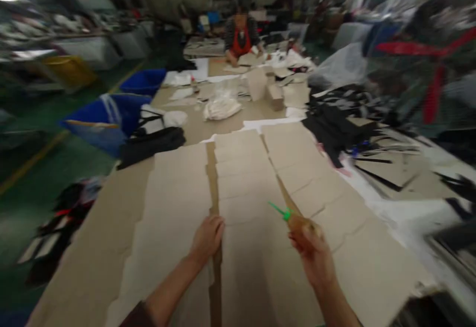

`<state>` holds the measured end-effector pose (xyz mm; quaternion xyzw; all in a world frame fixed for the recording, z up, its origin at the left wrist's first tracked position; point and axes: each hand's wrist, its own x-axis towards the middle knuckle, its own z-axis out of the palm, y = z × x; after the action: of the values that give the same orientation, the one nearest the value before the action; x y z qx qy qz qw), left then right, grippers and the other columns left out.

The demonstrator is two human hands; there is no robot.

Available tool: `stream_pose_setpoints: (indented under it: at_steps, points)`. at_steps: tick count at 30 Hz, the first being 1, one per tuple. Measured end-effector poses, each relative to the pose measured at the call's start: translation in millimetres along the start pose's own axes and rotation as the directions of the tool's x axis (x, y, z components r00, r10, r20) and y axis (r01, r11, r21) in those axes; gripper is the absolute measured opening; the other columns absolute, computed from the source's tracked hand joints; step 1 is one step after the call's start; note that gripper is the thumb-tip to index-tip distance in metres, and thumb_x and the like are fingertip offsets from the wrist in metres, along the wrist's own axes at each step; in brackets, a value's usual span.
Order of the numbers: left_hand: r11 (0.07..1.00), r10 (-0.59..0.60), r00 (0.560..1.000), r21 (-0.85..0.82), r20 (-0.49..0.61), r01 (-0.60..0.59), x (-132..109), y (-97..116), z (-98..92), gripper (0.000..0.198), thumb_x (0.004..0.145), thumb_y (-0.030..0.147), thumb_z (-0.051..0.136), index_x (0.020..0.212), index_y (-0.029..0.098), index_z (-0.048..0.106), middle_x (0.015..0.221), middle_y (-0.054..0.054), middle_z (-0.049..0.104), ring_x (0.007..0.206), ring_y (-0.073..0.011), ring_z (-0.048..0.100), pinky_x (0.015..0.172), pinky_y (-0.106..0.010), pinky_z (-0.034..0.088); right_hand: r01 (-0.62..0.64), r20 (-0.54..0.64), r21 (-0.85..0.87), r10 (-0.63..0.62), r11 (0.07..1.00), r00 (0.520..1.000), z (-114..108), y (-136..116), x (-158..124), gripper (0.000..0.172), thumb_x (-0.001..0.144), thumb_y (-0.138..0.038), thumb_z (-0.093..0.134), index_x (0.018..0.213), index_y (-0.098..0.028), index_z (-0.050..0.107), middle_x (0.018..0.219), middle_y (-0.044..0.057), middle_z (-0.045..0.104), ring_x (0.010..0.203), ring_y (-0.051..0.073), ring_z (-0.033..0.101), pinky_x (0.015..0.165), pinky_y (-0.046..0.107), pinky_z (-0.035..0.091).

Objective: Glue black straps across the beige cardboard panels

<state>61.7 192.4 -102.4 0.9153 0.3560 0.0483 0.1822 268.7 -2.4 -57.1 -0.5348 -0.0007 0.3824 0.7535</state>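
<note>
Several rows of overlapping flat beige cardboard pieces (245, 178) lie on the long table (92, 247) in front of me. My left hand (207, 237) rests on the edge of the middle row, fingers curled down onto the card. My right hand (310, 250) is closed round a small bottle with a green nozzle (288, 215), the tip pointing away over the cards. The picture is blurred by motion.
Blue bins (107, 116) and a black bag (150, 143) stand at the table's left edge. Black straps and cut pieces (345, 123) pile up on the right. White fabric (221, 108) and boxes lie further along. A person in a red apron (241, 39) works at the far end.
</note>
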Motion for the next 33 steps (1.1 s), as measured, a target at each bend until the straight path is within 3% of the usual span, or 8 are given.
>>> stream_pose_setpoints:
  at_steps: [1, 3, 6, 11, 14, 20, 27, 33]
  points:
    - [0.998, -0.061, 0.998, 0.000, -0.028, 0.061, -13.5, -14.1, -2.2, 0.016, 0.098, 0.025, 0.055, 0.107, 0.018, 0.065, 0.114, -0.007, 0.066, 0.108, -0.0208, 0.062, 0.098, -0.042, 0.052, -0.052, -0.069, 0.023, 0.053, 0.998, 0.996, -7.7, 6.6, 6.5, 0.043, 0.064, -0.041, 0.085, 0.098, -0.026, 0.064, 0.089, -0.001, 0.073, 0.071, 0.019, 0.072, 0.057, 0.026, 0.058]
    - [0.992, -0.126, 0.987, -0.021, -0.098, 0.125, -18.4, -26.8, 1.6, 0.018, 0.098, 0.018, 0.049, 0.104, 0.019, 0.065, 0.112, -0.007, 0.067, 0.110, -0.0195, 0.061, 0.102, -0.039, 0.050, -0.098, -0.105, 0.036, 0.102, 0.994, 0.989, -20.5, 11.7, 15.1, 0.045, 0.060, -0.036, 0.087, 0.097, -0.025, 0.065, 0.092, 0.001, 0.073, 0.071, 0.020, 0.072, 0.057, 0.026, 0.060]
    - [0.988, -0.152, 0.967, -0.055, -0.202, 0.144, 4.3, -28.3, 16.7, 0.024, 0.098, 0.016, 0.044, 0.111, 0.020, 0.064, 0.116, -0.008, 0.066, 0.113, -0.0197, 0.059, 0.105, -0.038, 0.049, -0.129, -0.087, 0.022, 0.130, 0.991, 0.988, -26.8, 9.1, 21.3, 0.046, 0.058, -0.035, 0.088, 0.096, -0.023, 0.066, 0.094, 0.003, 0.073, 0.070, 0.021, 0.072, 0.055, 0.026, 0.061]
    - [0.987, -0.163, 0.930, -0.052, -0.330, 0.155, 42.9, -35.3, 42.7, 0.030, 0.096, 0.012, 0.042, 0.119, 0.017, 0.060, 0.124, -0.011, 0.061, 0.118, -0.0223, 0.055, 0.108, -0.042, 0.046, -0.114, -0.023, -0.013, 0.114, 0.993, 0.993, -16.6, 3.5, 41.8, 0.051, 0.059, -0.033, 0.088, 0.101, -0.023, 0.064, 0.094, 0.004, 0.073, 0.070, 0.022, 0.073, 0.055, 0.026, 0.061]
    - [0.991, -0.132, 0.927, -0.022, -0.350, 0.133, 54.3, -45.1, 55.2, 0.032, 0.094, 0.010, 0.044, 0.121, 0.015, 0.061, 0.123, -0.012, 0.061, 0.117, -0.0243, 0.054, 0.108, -0.044, 0.046, -0.093, 0.000, -0.023, 0.093, 0.995, 0.996, -12.4, -4.2, 58.1, 0.053, 0.058, -0.033, 0.089, 0.102, -0.022, 0.063, 0.092, 0.004, 0.074, 0.069, 0.022, 0.073, 0.055, 0.024, 0.060]
    - [0.997, -0.056, 0.936, 0.023, -0.349, 0.069, 59.1, -58.3, 66.2, 0.036, 0.091, 0.008, 0.047, 0.123, 0.018, 0.062, 0.122, -0.011, 0.062, 0.115, -0.0251, 0.054, 0.108, -0.043, 0.046, -0.019, -0.071, -0.086, 0.013, 0.996, 0.997, -12.7, -16.2, 90.1, 0.056, 0.052, -0.034, 0.092, 0.096, -0.021, 0.062, 0.085, 0.002, 0.073, 0.065, 0.021, 0.072, 0.052, 0.025, 0.058]
    - [0.993, -0.081, 0.933, 0.054, -0.352, 0.107, 60.5, -58.9, 72.7, 0.039, 0.088, 0.005, 0.049, 0.121, 0.018, 0.064, 0.121, -0.011, 0.062, 0.114, -0.0278, 0.051, 0.105, -0.043, 0.047, 0.104, -0.070, -0.261, -0.126, 0.960, 0.989, -3.0, 3.9, 118.2, 0.061, 0.052, -0.040, 0.092, 0.100, -0.022, 0.059, 0.086, -0.001, 0.070, 0.063, 0.016, 0.067, 0.055, 0.027, 0.055]
    - [0.990, -0.124, 0.906, 0.008, -0.405, 0.139, 63.1, -56.0, 74.6, 0.034, 0.087, 0.003, 0.048, 0.110, 0.018, 0.067, 0.113, -0.010, 0.065, 0.108, -0.0265, 0.052, 0.100, -0.040, 0.049, 0.126, -0.032, -0.384, -0.150, 0.915, 0.988, 3.4, 16.7, 128.5, 0.065, 0.053, -0.044, 0.091, 0.103, -0.022, 0.057, 0.086, 0.000, 0.068, 0.063, 0.016, 0.063, 0.055, 0.029, 0.053]
